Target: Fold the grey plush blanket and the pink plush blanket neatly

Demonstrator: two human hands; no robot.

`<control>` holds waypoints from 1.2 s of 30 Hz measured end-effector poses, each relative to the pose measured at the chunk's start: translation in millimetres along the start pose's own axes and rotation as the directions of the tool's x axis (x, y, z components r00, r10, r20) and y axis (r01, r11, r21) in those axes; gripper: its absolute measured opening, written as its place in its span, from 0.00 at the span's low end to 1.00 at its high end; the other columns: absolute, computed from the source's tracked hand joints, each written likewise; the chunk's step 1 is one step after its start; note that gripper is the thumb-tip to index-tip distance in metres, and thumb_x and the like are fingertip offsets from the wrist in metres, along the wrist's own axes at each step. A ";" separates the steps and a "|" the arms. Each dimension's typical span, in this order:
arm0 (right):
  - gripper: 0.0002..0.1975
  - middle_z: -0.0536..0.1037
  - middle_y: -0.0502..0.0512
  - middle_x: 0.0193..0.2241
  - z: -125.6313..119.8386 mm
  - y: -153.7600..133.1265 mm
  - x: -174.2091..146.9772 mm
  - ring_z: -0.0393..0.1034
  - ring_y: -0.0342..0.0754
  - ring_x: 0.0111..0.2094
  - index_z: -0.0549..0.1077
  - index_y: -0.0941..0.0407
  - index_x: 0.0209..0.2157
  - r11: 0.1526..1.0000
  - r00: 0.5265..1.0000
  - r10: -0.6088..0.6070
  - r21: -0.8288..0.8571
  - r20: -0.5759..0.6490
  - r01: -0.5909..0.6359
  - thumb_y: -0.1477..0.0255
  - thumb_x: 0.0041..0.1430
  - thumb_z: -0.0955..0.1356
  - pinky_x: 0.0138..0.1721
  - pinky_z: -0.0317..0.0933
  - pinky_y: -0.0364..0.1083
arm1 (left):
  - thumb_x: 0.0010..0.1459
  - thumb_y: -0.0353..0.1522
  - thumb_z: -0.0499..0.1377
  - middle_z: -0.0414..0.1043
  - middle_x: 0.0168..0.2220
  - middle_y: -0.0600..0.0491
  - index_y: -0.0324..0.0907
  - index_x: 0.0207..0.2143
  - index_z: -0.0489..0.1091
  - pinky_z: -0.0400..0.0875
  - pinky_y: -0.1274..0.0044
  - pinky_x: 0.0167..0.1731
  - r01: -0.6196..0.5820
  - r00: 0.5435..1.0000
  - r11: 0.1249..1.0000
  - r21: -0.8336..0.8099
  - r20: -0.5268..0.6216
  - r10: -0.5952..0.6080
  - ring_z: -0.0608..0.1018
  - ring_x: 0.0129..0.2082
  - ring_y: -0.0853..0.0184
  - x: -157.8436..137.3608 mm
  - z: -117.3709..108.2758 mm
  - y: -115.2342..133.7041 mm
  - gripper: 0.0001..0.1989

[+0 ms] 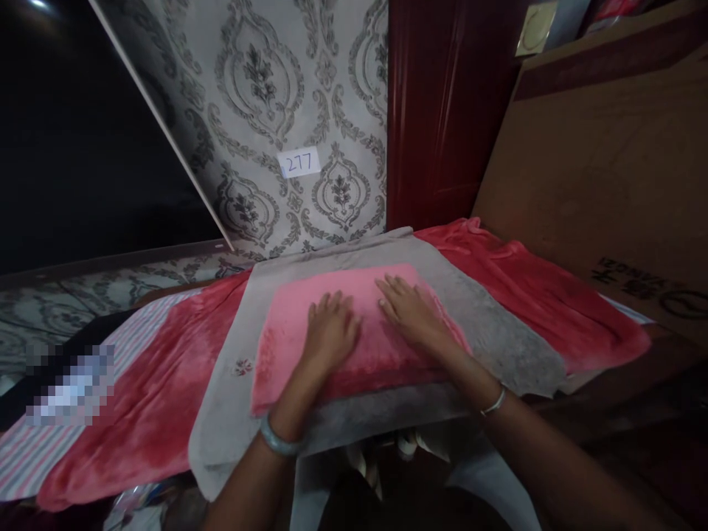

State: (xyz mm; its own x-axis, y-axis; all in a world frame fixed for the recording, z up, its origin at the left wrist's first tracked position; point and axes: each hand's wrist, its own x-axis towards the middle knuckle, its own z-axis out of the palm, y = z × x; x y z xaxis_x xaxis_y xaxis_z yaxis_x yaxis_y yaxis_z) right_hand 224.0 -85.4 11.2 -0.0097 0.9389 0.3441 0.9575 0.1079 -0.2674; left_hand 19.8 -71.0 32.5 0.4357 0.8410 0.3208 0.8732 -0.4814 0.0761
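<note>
A folded pink plush blanket [365,346] lies in front of me on a grey cloth [498,328]. My left hand [330,328] rests flat on top of it, left of its middle, fingers apart and pointing away. On its right part lies my right hand [409,310], palm down with the fingers spread. Neither hand grips anything. A small embroidered flower [243,366] shows on the grey cloth, left of the blanket. Beneath the grey cloth a red plush cover [160,383] spreads out to both sides.
Striped fabric [33,450] pokes out at the left. A large cardboard box [597,169] stands at the right, beside a dark red door panel [436,110]. A black screen [94,147] leans at the left. On the patterned wall is a paper label [299,162] reading 277.
</note>
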 end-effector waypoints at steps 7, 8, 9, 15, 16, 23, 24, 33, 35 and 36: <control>0.28 0.57 0.56 0.70 29.1 -5.6 -41.3 0.48 0.61 0.71 0.60 0.53 0.69 0.992 1.000 -0.030 -0.119 0.003 0.030 0.65 0.71 0.56 0.67 0.44 0.66 | 0.69 0.44 0.50 0.52 0.72 0.51 0.51 0.69 0.59 0.47 0.44 0.66 -0.039 0.999 0.999 0.034 0.036 0.038 0.53 0.72 0.46 -45.2 38.3 26.5 0.28; 0.28 0.57 0.57 0.70 30.3 -1.2 -43.6 0.49 0.61 0.70 0.60 0.53 0.69 0.991 1.000 -0.022 -0.132 -0.003 0.022 0.64 0.71 0.56 0.67 0.44 0.66 | 0.69 0.44 0.50 0.52 0.72 0.51 0.51 0.69 0.59 0.47 0.44 0.66 -0.044 0.999 0.998 0.040 0.027 0.043 0.53 0.72 0.47 -47.2 39.0 23.5 0.28; 0.28 0.57 0.57 0.70 30.7 3.6 -45.0 0.49 0.60 0.70 0.60 0.53 0.69 0.990 1.000 -0.012 -0.143 -0.009 0.011 0.63 0.71 0.56 0.67 0.44 0.65 | 0.69 0.44 0.50 0.52 0.72 0.50 0.51 0.69 0.59 0.48 0.45 0.66 -0.049 0.999 0.998 0.047 0.019 0.048 0.54 0.72 0.47 -48.7 38.7 20.1 0.28; 0.30 0.57 0.59 0.70 27.3 32.6 -50.4 0.48 0.59 0.71 0.59 0.53 0.69 0.981 0.998 0.054 -0.187 -0.029 -0.059 0.59 0.71 0.55 0.66 0.47 0.65 | 0.68 0.44 0.51 0.55 0.71 0.42 0.46 0.68 0.61 0.54 0.49 0.66 0.042 0.998 0.992 0.122 -0.044 -0.036 0.59 0.70 0.50 -65.1 32.8 -13.8 0.29; 0.30 0.57 0.58 0.71 26.7 36.8 -52.6 0.48 0.59 0.71 0.59 0.53 0.69 0.979 0.997 0.071 -0.188 -0.029 -0.075 0.59 0.72 0.54 0.65 0.48 0.66 | 0.68 0.44 0.52 0.55 0.70 0.41 0.45 0.67 0.61 0.54 0.49 0.66 0.070 0.997 0.988 0.135 -0.052 -0.063 0.59 0.70 0.49 -70.0 31.6 -21.8 0.29; 0.31 0.55 0.58 0.71 25.3 53.3 -67.2 0.49 0.61 0.70 0.57 0.53 0.70 0.979 0.991 0.124 -0.158 -0.045 -0.129 0.58 0.71 0.54 0.61 0.59 0.64 | 0.68 0.43 0.50 0.49 0.72 0.44 0.47 0.68 0.60 0.54 0.45 0.63 0.283 0.958 0.951 0.127 -0.079 -0.275 0.55 0.71 0.45 -103.5 24.7 -69.6 0.28; 0.31 0.55 0.58 0.71 26.0 54.2 -68.4 0.49 0.61 0.70 0.57 0.53 0.70 0.981 0.991 0.121 -0.148 -0.050 -0.127 0.57 0.71 0.54 0.61 0.60 0.63 | 0.68 0.43 0.49 0.49 0.73 0.44 0.46 0.68 0.60 0.56 0.47 0.64 0.303 0.951 0.948 0.094 -0.094 -0.294 0.56 0.71 0.46 -106.8 25.7 -74.5 0.28; 0.33 0.59 0.64 0.69 41.6 81.9 -85.9 0.54 0.58 0.69 0.53 0.57 0.72 0.999 0.985 0.041 0.023 -0.167 -0.038 0.57 0.72 0.53 0.64 0.57 0.62 | 0.70 0.41 0.43 0.58 0.69 0.39 0.37 0.66 0.63 0.59 0.58 0.66 0.275 0.947 0.956 -0.102 -0.140 -0.288 0.64 0.68 0.54 -125.0 29.6 -103.7 0.29; 0.32 0.62 0.64 0.68 35.8 86.1 -92.1 0.54 0.59 0.68 0.53 0.56 0.72 0.999 0.979 0.043 0.035 -0.201 -0.036 0.58 0.72 0.53 0.64 0.56 0.64 | 0.69 0.41 0.44 0.59 0.69 0.39 0.37 0.64 0.66 0.58 0.53 0.65 0.327 0.930 0.943 -0.065 -0.154 -0.333 0.63 0.69 0.50 -124.0 18.8 -98.7 0.28; 0.32 0.63 0.64 0.67 30.2 84.7 -94.4 0.53 0.61 0.69 0.54 0.56 0.71 0.998 0.974 0.062 0.019 -0.220 -0.059 0.58 0.72 0.54 0.64 0.55 0.66 | 0.69 0.41 0.45 0.58 0.69 0.39 0.38 0.63 0.67 0.57 0.50 0.65 0.353 0.920 0.935 -0.032 -0.170 -0.354 0.61 0.69 0.48 -121.7 12.2 -92.7 0.28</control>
State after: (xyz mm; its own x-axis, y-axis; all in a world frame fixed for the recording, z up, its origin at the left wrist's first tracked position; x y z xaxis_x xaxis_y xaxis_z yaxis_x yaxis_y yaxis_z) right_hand 297.3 -155.0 -71.1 0.1129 0.8489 0.5164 0.9506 0.0589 -0.3046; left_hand -111.6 -125.8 -25.1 0.0549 0.9019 0.4284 0.9633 -0.1608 0.2149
